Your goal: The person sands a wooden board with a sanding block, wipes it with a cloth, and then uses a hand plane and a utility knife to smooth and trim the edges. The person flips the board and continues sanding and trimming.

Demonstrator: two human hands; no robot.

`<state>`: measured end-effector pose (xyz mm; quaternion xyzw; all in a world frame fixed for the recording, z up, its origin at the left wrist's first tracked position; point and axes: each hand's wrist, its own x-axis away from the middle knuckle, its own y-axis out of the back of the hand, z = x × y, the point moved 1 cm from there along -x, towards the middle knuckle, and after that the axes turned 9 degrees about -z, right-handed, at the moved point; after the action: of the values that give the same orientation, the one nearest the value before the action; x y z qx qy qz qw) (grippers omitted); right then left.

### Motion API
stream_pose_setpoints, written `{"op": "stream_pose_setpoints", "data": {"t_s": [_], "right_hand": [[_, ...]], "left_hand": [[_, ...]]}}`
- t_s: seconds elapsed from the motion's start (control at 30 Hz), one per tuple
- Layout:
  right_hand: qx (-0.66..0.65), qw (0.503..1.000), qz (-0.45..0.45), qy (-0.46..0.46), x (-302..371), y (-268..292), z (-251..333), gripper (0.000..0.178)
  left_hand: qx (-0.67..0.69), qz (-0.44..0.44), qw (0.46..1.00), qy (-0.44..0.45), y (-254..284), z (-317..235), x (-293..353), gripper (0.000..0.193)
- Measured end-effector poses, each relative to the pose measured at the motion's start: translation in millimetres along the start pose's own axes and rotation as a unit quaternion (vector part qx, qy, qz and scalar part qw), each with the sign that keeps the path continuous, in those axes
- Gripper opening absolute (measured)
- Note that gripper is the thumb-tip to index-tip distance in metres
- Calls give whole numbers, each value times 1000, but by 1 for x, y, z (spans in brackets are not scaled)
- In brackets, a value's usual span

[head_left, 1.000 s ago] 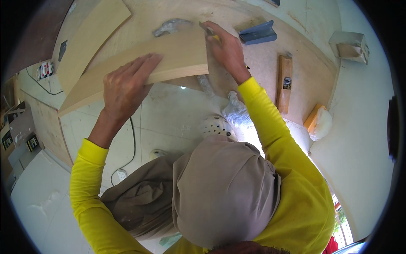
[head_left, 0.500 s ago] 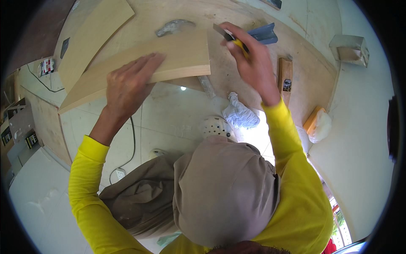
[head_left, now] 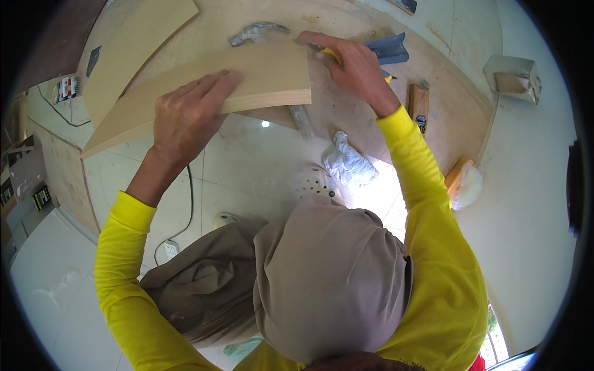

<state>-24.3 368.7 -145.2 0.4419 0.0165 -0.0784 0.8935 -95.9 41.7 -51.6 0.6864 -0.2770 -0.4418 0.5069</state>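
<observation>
Left hand (head_left: 190,116): closed on the near edge of a pale wooden board (head_left: 272,73), fingers flat over the upper face, thumb out of sight. Right hand (head_left: 357,67): closed around a yellow-and-black utility knife (head_left: 333,54), at the board's far right corner; cannot tell whether the blade touches the wood. The hands are well apart, with the right part of the board between them; the board also runs on leftward past the left hand.

Beyond the board, between the hands: a grey claw-hammer head (head_left: 258,33). A greyish handle (head_left: 301,121) shows at the board's near edge; the link between the two is covered.

Just right of the right hand: a blue-grey angled piece (head_left: 390,48), partly covered by it. Nearer and further right: a wooden hand plane (head_left: 419,106), partly behind the sleeve. These lie on a brown wooden sheet (head_left: 461,111).

Beyond the left hand, to its left: a second pale board (head_left: 137,52).

Nearer than the hands, between the forearms: a crumpled whitish bundle (head_left: 350,162) and a white perforated shoe (head_left: 314,183). Beside the left forearm, a dark cable (head_left: 191,204) on the tiled floor (head_left: 229,167).

Far right of the right hand: a silvery box (head_left: 512,75).
</observation>
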Motion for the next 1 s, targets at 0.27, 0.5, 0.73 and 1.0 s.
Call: {"op": "stream_pose_setpoints", "data": {"t_s": [0.27,0.5,0.73,1.0], "right_hand": [[-318,946,29,50,67,91,77,46],[-133,968,-176,-122,9,-38,-27,48],[-81,977,-119,-157,-7,-77,-19,52],[-192,974,-97,-69,68,38,85,48]], "left_hand": [[-9,1,1000,2,0,-2,6,66],[8,2,1000,4,0,-2,-6,64],[-16,14,1000,11,3,2,-1,67],[1,10,1000,15,4,1,-6,65]]}}
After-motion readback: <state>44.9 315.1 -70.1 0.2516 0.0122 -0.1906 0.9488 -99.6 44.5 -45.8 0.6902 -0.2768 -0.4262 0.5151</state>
